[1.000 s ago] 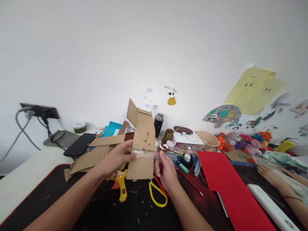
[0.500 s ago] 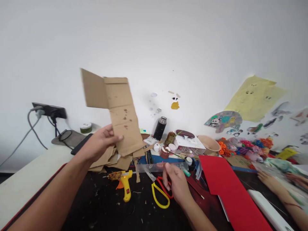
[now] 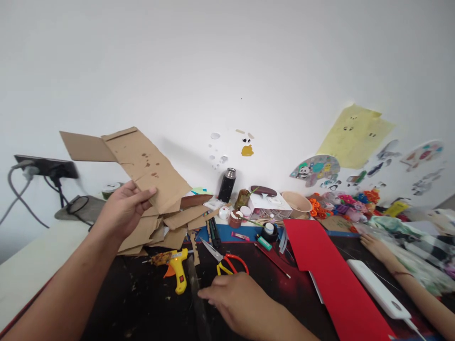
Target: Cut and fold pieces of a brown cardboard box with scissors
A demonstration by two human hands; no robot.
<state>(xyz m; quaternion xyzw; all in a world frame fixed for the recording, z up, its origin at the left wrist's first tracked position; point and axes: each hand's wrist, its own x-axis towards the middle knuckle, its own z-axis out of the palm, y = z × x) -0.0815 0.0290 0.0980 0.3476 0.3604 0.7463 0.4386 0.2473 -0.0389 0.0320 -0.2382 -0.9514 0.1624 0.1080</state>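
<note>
My left hand (image 3: 124,208) pinches a folded piece of brown cardboard (image 3: 152,173), thumb in front, raised above the left side of the desk. The cardboard has dark spots and a flap sticking out to the left. My right hand (image 3: 241,300) is closed at the edge of a clear ruler (image 3: 198,298), which lies lengthwise over the dark desktop, pointing away from me. Beyond that hand are scissors (image 3: 222,258) with red and yellow handles, partly covered by it. A yellow glue gun (image 3: 180,272) lies left of the ruler.
Cardboard scraps (image 3: 174,237) are piled at the back left. A black flask (image 3: 227,184), a white box (image 3: 268,203) and a bowl (image 3: 297,203) line the wall. Red card (image 3: 327,274) and a white device (image 3: 378,289) lie right, near another person's hand (image 3: 377,248).
The cardboard has moved left and tilted. My right hand has come nearer, turning the ruler from crosswise to lengthwise and lowering it. The view has shifted right.
</note>
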